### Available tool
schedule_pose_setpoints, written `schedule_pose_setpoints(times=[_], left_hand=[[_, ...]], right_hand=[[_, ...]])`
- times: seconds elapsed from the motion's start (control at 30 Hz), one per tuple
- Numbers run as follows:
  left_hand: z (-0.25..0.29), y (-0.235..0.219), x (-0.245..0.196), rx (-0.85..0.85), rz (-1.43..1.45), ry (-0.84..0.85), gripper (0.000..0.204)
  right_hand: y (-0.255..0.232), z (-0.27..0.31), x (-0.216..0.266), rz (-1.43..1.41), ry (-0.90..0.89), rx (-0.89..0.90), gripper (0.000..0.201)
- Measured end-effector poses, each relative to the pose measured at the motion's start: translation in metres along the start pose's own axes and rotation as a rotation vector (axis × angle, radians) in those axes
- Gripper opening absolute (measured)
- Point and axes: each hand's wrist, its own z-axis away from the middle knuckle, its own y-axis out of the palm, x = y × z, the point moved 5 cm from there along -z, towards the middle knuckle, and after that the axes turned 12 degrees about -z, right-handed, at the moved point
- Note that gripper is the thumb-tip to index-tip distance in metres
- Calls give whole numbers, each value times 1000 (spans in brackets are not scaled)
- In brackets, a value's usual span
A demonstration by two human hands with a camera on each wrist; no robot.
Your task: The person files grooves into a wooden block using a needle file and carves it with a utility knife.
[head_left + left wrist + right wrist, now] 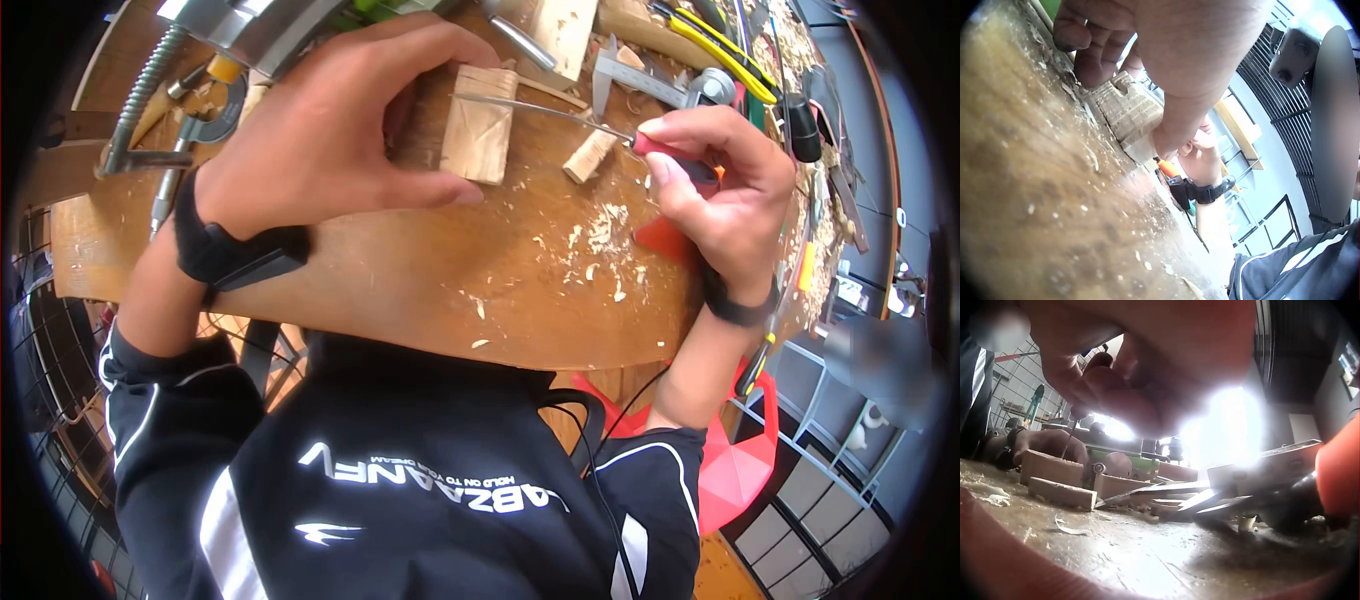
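Observation:
A small wooden block stands on the table, its top marked with lines. My left hand spans it, thumb at its near end and fingers at its far end; in the left wrist view the block shows a notch between thumb and fingers. My right hand pinches the red and black handle of a thin-shafted tool, whose shaft runs left over the block's top. In the right wrist view the shaft slants down to the block; I cannot tell whether it is a file or a screwdriver.
A short wood strip lies right of the block, near pale shavings. Behind are calipers and yellow-handled pliers. A metal vise and a micrometer stand at the far left. The table's near edge curves before my body.

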Motion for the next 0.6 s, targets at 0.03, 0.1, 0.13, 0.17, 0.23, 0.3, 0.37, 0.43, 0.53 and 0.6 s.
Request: schedule_pose_setpoints(times=[0.03, 0.1, 0.13, 0.17, 0.23, 0.3, 0.37, 0.43, 0.53, 0.6], left_hand=[[-3, -2, -3, 67, 34, -57, 73], [-3, -1, -1, 75, 33, -54, 74], [-2, -1, 1, 59, 31, -53, 74], [0, 0, 1, 26, 23, -27, 74], [0, -1, 0, -25, 19, 3, 74], [0, -1, 0, -7, 12, -17, 74], [0, -2, -1, -7, 13, -17, 74], [1, -3, -1, -2, 4, -23, 74], [1, -2, 1, -6, 26, -29, 73], [0, -5, 0, 15, 25, -40, 73]], right_hand=[[-1, 0, 1, -6, 10, 8, 22], [-11, 0, 0, 59, -38, 3, 20], [-17, 1, -1, 87, -76, -2, 19], [-21, 2, 0, 117, -114, -5, 17], [-13, -2, 2, 62, -104, -27, 16], [-6, -1, -3, 57, -16, -8, 16], [-10, -2, -3, 61, -40, -8, 16], [-17, -1, 0, 182, -68, 42, 17], [-9, -1, 0, 86, -37, 6, 17], [-6, -1, -5, 56, 31, -13, 16]])
